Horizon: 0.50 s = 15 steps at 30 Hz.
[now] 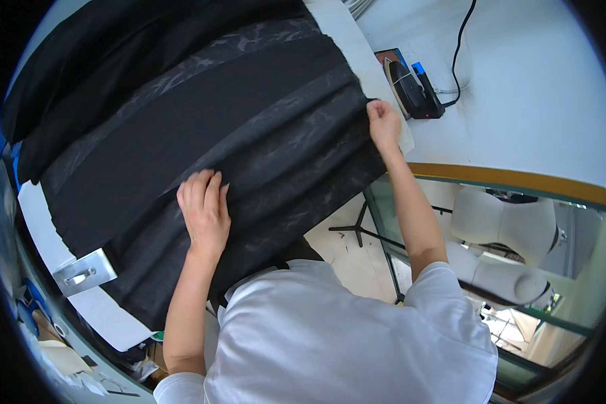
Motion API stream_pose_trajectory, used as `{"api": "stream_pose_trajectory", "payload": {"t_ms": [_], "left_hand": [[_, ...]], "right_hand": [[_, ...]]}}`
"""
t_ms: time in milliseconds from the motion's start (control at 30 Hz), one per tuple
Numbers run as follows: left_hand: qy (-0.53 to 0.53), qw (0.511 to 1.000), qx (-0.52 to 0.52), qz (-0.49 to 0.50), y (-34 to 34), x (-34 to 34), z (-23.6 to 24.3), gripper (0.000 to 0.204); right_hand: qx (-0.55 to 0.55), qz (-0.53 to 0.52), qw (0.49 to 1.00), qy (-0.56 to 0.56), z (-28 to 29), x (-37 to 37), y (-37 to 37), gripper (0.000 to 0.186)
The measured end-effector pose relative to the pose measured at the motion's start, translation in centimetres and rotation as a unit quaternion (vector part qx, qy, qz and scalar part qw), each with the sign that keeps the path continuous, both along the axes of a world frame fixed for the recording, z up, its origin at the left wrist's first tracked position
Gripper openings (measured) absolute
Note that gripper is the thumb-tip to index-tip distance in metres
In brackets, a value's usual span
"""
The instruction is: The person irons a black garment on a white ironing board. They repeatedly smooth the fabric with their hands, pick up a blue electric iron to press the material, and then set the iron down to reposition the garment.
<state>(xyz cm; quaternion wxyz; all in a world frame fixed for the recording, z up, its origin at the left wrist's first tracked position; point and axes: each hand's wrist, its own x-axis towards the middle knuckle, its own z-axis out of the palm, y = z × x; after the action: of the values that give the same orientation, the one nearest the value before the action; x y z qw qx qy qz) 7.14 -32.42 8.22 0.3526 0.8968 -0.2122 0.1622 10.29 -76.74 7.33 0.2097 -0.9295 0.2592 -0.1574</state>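
Observation:
A large black cloth [269, 141] with faint shiny patterned bands is spread over the work table, with long folds running across its near half. My left hand [205, 212] rests on the middle of the cloth, fingers slightly bent and apart. At the cloth's right edge, my right hand [384, 126] pinches the border between thumb and fingers. On the left edge of the cloth sits a flat metal block [101, 269] with a handle.
Just beyond my right hand, an electric iron [411, 91] with a black cord rests on the white tabletop [525, 101]. White dress forms [505, 225] stand at the lower right behind a glass-sided counter. A black-legged stand [358, 229] is on the floor.

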Motion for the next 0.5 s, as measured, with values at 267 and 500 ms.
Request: {"api": "stream_pose_trajectory", "payload": {"t_ms": [267, 500], "left_hand": [[0.064, 0.992, 0.092, 0.061, -13.2, 4.9, -2.9, 0.029], [0.049, 0.985, 0.1, 0.134, -14.5, 7.7, -3.6, 0.01]], "right_hand": [[-0.034, 0.165, 0.977, 0.128, -4.7, 7.4, -8.1, 0.038], [0.177, 0.137, 0.972, 0.077, -3.5, 11.0, -7.4, 0.035]]}}
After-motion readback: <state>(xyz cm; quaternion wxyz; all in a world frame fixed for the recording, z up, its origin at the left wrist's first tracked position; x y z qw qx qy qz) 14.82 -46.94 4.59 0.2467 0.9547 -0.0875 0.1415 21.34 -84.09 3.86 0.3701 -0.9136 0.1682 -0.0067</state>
